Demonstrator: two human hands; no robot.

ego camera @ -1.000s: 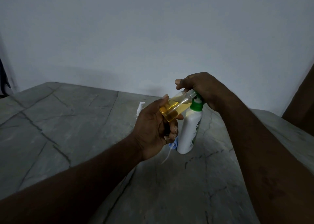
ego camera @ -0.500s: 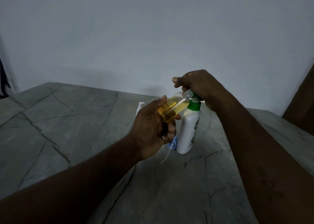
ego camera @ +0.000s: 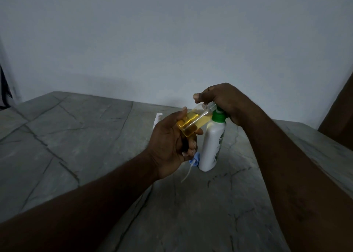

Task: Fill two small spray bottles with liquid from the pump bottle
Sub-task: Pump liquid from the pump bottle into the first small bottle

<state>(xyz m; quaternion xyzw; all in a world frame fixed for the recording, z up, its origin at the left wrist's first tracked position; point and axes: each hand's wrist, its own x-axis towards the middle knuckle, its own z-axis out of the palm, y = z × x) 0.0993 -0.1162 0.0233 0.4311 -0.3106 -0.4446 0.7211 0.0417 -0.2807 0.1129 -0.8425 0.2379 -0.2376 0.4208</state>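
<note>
A white pump bottle [ego camera: 211,143] with a green collar stands upright on the grey stone table [ego camera: 76,137]. My right hand [ego camera: 219,100] is curled over its pump head, which it hides. My left hand [ego camera: 170,144] grips a small clear spray bottle [ego camera: 193,122], tilted with its open neck up against the pump spout. Yellow liquid fills much of the small bottle. A second small white spray bottle [ego camera: 157,119] stands behind my left hand, mostly hidden.
A blue spray cap with a thin white dip tube [ego camera: 192,165] lies on the table beside the pump bottle's base. A pale wall rises right behind the table. A dark brown edge shows at the far right.
My right hand rose a little and then came down on the pump head again. The small bottle stays tilted at the spout in my left hand.
</note>
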